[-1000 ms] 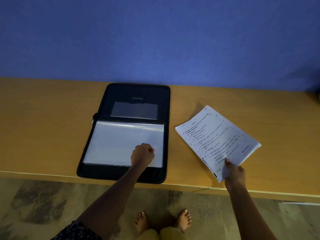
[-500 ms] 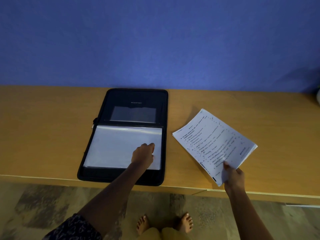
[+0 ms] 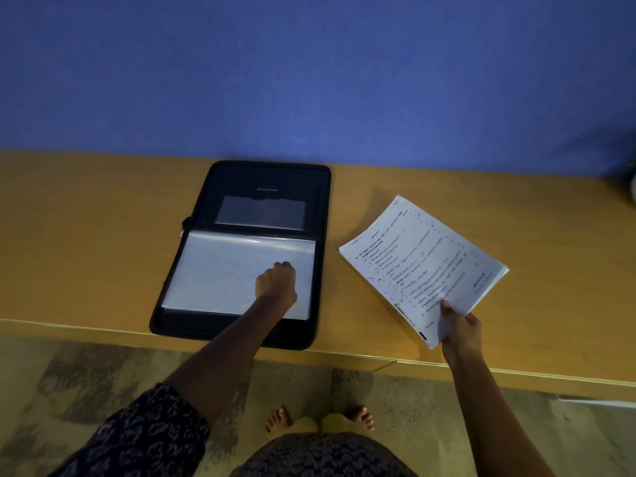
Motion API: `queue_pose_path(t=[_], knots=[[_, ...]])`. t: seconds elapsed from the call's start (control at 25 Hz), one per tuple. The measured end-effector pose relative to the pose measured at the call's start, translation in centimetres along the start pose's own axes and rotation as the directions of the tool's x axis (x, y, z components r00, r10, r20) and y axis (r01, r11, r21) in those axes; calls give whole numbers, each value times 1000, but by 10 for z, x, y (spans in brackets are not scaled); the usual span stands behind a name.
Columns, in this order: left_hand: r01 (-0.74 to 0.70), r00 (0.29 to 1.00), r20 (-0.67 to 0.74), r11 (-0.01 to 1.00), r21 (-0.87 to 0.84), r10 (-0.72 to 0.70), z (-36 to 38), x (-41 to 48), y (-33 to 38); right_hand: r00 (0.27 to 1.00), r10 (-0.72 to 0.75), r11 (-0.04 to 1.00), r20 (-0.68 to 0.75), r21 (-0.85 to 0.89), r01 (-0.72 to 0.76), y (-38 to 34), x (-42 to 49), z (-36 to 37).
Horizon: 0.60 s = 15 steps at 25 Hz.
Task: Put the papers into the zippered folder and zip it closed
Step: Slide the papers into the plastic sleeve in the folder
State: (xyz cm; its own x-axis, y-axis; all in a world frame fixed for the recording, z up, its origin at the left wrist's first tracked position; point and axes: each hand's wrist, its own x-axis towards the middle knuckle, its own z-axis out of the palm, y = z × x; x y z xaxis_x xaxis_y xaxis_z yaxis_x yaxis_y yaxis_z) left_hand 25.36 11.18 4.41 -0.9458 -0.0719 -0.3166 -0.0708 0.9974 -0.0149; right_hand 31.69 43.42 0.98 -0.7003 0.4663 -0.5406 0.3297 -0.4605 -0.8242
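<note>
The black zippered folder (image 3: 268, 182) lies open flat on the wooden table (image 3: 86, 218), its near edge at the table's front. A clear plastic sleeve (image 3: 220, 270) with white sheets covers its near half. My left hand (image 3: 275, 282) sits on the right part of that sleeve, fingers curled and pinching at its surface. To the right of the folder, my right hand (image 3: 461, 330) grips the near corner of a stack of printed papers (image 3: 423, 263). The stack is held tilted just above the table, apart from the folder.
A blue wall rises behind the table. The folder's zipper pull (image 3: 181, 232) sticks out at its left spine. Bare tabletop lies left of the folder and right of the papers. My bare feet (image 3: 320, 420) stand on the patterned floor below the table edge.
My left hand slid a little farther onto the sleeve and its fingers curled again after briefly stretching out. The papers stay in my right hand, almost unmoved.
</note>
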Motion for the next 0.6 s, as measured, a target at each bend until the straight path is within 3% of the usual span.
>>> queue_pose_path(t=[0.2, 0.44, 0.6], knots=[[-9, 999, -36, 990, 138, 15, 11, -3, -1, 1000, 17, 1000, 22, -9, -16, -1, 9, 6], [-16, 997, -68, 985, 174, 29, 12, -1, -4, 989, 46, 999, 143, -13, -44, 6, 1, 11], [-11, 998, -59, 986, 165, 21, 10, 2, -3, 967, 79, 992, 240, -110, -54, 13, -5, 26]])
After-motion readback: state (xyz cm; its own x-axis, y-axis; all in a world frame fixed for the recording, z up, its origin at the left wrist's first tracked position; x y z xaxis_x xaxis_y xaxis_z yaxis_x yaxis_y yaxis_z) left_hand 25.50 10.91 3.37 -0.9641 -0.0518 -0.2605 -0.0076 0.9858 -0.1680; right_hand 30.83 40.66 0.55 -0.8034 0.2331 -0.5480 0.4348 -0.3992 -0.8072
